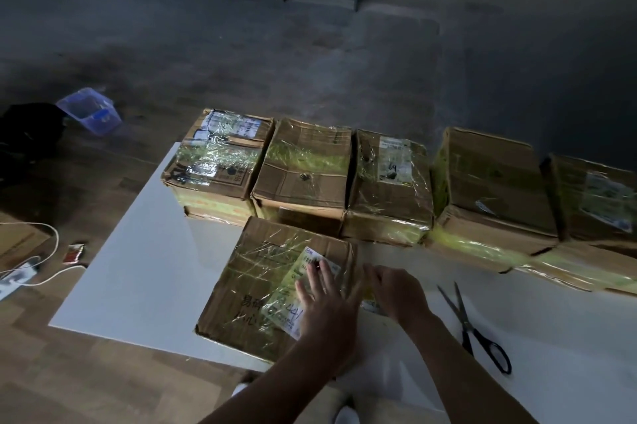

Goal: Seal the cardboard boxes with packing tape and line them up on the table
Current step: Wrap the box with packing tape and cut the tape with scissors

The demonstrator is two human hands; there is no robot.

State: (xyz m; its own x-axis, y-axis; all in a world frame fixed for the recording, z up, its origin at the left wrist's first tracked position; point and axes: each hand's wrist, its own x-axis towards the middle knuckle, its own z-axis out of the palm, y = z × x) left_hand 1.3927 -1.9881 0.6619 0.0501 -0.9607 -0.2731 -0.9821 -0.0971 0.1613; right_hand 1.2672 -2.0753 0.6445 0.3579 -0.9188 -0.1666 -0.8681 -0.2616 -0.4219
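While the left hand (327, 303) lay flat on top of the near box (255, 285), fingers (312, 277) straight and spread over its label (287, 301), gripping nothing, the step looked like smoothing tape down. It wanted doing firmly: press from the middle out toward three o'clock, chase the wrinkles, carry the strip over the edge.

That box sat on the counter (138, 268) at six o'clock, just in front of the row. The right hand (401, 292) was at the box's right edge, fingers curled down its side. Something yellow-green showed beneath them, maybe tape, but whether they held it I could not tell.

Out at ten o'clock a blue tub (90, 111) lay on the floor, and at nine a white cable (51, 251) trailed. From twelve to three o'clock five taped boxes (389, 182) stood along the counter's far edge, with a slim gap before the fourth. No free slot showed there, so lining this one up probably meant starting a second rank. Scissors (472, 327) lay open at four o'clock, near the right forearm and easy to knock.
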